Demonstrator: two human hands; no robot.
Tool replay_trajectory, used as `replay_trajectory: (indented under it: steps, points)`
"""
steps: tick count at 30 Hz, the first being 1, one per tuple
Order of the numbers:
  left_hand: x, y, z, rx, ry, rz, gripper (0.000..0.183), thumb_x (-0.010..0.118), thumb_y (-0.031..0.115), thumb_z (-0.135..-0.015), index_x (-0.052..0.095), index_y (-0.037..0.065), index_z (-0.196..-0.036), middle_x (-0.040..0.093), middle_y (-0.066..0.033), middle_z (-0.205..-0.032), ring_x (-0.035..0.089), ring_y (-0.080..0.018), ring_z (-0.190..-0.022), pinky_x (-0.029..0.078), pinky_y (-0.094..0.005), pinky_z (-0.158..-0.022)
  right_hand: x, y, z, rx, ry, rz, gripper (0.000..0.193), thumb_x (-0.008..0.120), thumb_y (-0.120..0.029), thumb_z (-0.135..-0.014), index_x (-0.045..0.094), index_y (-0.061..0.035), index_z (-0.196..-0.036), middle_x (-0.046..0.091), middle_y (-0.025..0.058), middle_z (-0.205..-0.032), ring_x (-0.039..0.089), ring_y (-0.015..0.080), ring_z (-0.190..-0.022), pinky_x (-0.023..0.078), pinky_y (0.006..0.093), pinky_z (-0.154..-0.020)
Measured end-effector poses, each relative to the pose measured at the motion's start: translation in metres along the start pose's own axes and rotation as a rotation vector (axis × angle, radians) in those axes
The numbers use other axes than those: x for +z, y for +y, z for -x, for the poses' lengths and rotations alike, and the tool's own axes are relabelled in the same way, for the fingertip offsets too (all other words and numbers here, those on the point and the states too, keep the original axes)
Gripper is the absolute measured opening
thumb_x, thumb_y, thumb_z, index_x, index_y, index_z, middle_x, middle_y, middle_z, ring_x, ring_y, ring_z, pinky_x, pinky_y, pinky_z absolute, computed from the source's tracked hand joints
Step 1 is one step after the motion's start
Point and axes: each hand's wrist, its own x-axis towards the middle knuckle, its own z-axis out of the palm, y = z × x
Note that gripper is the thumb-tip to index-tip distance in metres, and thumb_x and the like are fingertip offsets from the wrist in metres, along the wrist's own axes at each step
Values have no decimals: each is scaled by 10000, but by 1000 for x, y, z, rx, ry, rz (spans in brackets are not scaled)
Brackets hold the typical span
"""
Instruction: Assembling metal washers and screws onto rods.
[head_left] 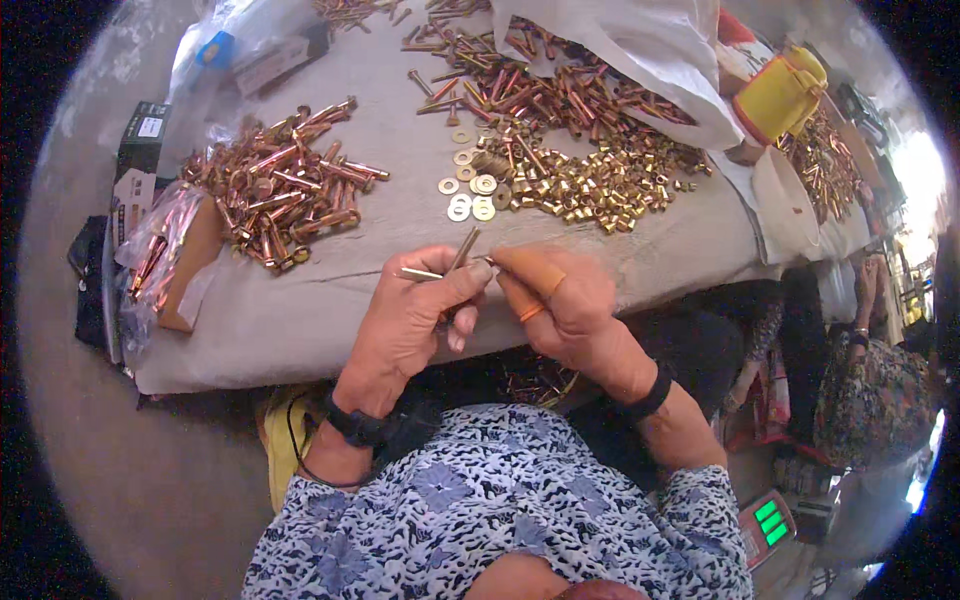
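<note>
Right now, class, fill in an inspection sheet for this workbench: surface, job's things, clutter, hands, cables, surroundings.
Surface: table under grey cloth.
Job's things: copper-coloured bolts, brass nuts, washers.
Clutter: plastic bags, yellow container, small boxes.
Hands: left hand pinches thin bolts; right hand, with orange finger covers, touches them.
Cables: nothing seen.
Surroundings: another person sits to the right.

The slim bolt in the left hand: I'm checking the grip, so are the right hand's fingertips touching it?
Touching. The head view shows the right hand pinching one end of the bolt, which the left hand holds.
</note>
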Motion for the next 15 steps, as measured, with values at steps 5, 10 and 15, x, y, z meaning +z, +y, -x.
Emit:
replay_trajectory:
  steps: [5, 10, 15]
  points:
    - [0, 3, -2, -17, 24, 215, 247, 612, 269, -845, 599, 23, -825, 542, -13, -590, 476, -81, -418, 363, -204, -347, -11, -8, -6, 137, -78, -5, 283, 635, -23, -710, 586, -40, -988, 602, 131, -744, 590, 296, -654, 465, 380, -560]
    - [-5, 21, -1, 30, 81, -92, 258, 520, 314, -882, 566, 60, -868, 500, 19, -608, 365, -28, -406, 259, -172, -338, -33, 38, -27, 119, 54, 290, 95, 613, -110, -746, 601, -51, -820, 593, 149, -712, 582, 329, -647, 462, 407, -576]
    - [-12, 17, -11, 22, 40, -62, 238, 532, 222, -863, 578, 13, -966, 532, 4, -673, 412, -36, -450, 283, -165, -384, -63, 81, -60, 269, -178, 685, 223, 575, -258, -789, 606, -45, -731, 597, 169, -713, 584, 344, -668, 461, 432, -587]
